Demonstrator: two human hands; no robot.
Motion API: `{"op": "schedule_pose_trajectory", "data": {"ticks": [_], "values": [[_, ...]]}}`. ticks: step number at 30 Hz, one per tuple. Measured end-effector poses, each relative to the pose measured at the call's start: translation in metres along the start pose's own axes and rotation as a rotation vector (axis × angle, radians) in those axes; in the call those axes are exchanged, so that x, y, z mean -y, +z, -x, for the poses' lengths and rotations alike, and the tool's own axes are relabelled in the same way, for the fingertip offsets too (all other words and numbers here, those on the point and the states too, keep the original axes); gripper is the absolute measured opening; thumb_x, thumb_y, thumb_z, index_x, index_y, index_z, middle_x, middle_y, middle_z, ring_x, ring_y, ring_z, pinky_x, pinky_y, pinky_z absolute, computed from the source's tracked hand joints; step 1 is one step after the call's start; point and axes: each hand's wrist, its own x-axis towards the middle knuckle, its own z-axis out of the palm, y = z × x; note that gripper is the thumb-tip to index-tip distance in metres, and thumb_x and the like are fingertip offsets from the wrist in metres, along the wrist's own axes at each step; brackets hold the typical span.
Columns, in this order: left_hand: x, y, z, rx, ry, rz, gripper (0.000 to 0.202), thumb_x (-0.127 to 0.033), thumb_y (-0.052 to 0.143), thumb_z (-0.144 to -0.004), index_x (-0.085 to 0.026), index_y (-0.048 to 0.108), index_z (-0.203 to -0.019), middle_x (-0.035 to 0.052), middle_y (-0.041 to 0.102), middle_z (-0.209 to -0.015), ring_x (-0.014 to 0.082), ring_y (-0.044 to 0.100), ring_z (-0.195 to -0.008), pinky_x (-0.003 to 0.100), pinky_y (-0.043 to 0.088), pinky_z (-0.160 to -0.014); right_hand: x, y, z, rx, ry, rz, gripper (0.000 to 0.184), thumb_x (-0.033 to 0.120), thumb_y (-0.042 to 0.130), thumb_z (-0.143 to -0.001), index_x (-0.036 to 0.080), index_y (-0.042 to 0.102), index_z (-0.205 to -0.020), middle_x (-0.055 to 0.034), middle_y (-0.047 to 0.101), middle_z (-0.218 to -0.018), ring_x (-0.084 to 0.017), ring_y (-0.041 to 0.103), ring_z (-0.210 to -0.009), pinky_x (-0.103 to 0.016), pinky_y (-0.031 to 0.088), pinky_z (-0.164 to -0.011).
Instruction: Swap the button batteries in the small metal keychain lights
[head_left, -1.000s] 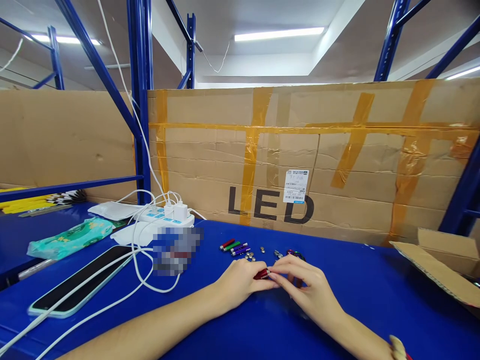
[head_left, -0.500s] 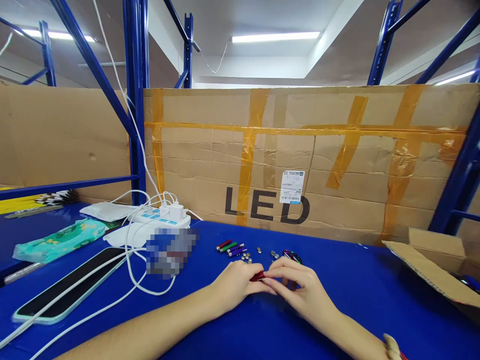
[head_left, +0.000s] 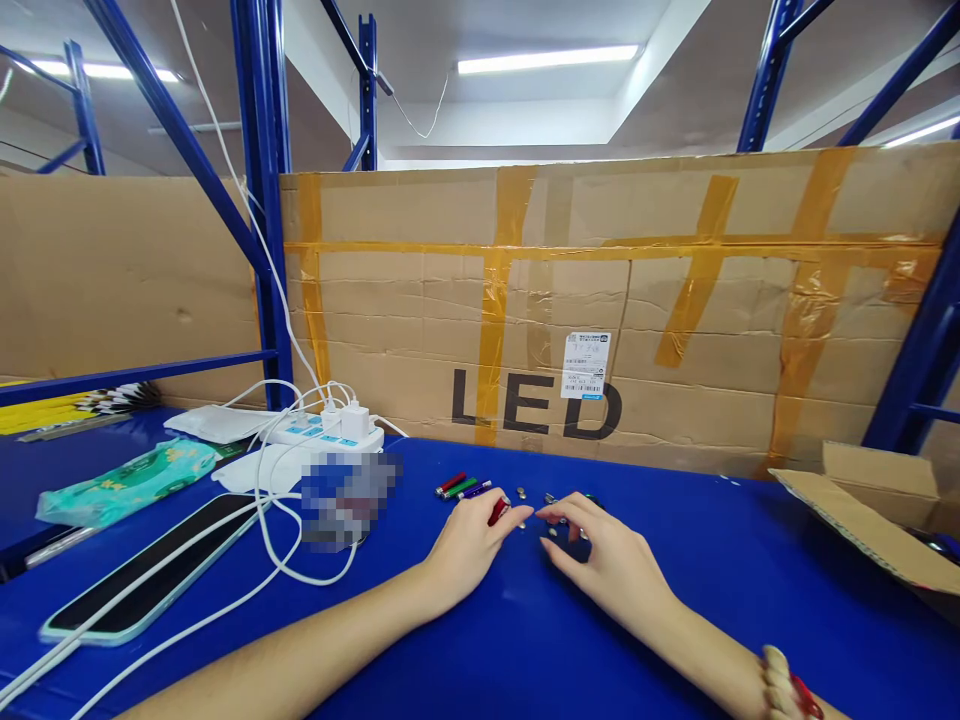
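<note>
My left hand (head_left: 469,545) rests on the blue table (head_left: 525,650) with its fingers closed on a small red cylinder (head_left: 497,511). My right hand (head_left: 600,555) lies beside it, a small gap apart, fingertips curled down over several small silver button cells (head_left: 551,515); whether it grips one is hidden. A row of small red, green and purple cylinders (head_left: 461,487) lies just beyond my left hand. A dark ring-shaped piece (head_left: 592,498) shows behind my right hand.
A large taped cardboard box marked LED (head_left: 600,310) walls off the table's far side. At left lie a phone (head_left: 150,575), white charging cables (head_left: 277,540), a power strip (head_left: 330,435) and a green packet (head_left: 124,485). An open cardboard box (head_left: 877,520) sits at right.
My hands have moved apart and farther away towards the button cells. The red cylinder, held before between both hands, is now in my left hand only.
</note>
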Motion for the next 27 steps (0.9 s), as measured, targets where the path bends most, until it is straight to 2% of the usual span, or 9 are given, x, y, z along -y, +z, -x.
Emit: {"op": "schedule_pose_trajectory", "data": {"ticks": [5, 11, 21, 27], "values": [[-0.005, 0.0, 0.004, -0.009, 0.008, -0.147, 0.033, -0.042, 0.038, -0.088, -0.018, 0.042, -0.065, -0.0045, 0.045, -0.056, 0.0109, 0.042, -0.052, 0.021, 0.027, -0.049, -0.004, 0.002, 0.0, 0.035, 0.006, 0.152, 0.025, 0.024, 0.049, -0.076, 0.024, 0.065, -0.095, -0.0024, 0.064, -0.093, -0.014, 0.062, -0.068, -0.023, 0.047, -0.054], [-0.014, 0.0, 0.008, 0.062, 0.078, -0.304, 0.017, -0.027, 0.042, -0.084, -0.02, 0.042, -0.069, -0.0056, 0.044, -0.054, 0.0104, 0.04, -0.047, 0.022, 0.024, -0.047, -0.008, 0.002, 0.0, 0.1, 0.014, 0.294, 0.026, 0.025, 0.046, -0.081, 0.023, 0.067, -0.097, -0.0052, 0.065, -0.093, -0.019, 0.064, -0.081, -0.026, 0.05, -0.061], [-0.016, -0.003, 0.01, 0.098, 0.123, -0.387, 0.013, -0.025, 0.041, -0.084, -0.02, 0.044, -0.072, -0.0048, 0.048, -0.054, 0.0111, 0.045, -0.047, 0.022, 0.026, -0.046, -0.009, 0.002, -0.001, 0.106, -0.013, 0.269, 0.026, 0.019, 0.044, -0.081, 0.025, 0.067, -0.089, -0.0021, 0.067, -0.087, -0.016, 0.064, -0.07, -0.023, 0.045, -0.053], [-0.014, -0.002, 0.01, 0.083, 0.177, -0.398, 0.013, -0.025, 0.041, -0.084, -0.02, 0.043, -0.072, -0.005, 0.05, -0.056, 0.0115, 0.046, -0.048, 0.022, 0.026, -0.047, -0.01, 0.001, -0.002, 0.155, 0.017, 0.237, 0.024, 0.021, 0.044, -0.083, 0.027, 0.067, -0.088, -0.0013, 0.068, -0.09, -0.019, 0.065, -0.08, -0.025, 0.047, -0.057]]}}
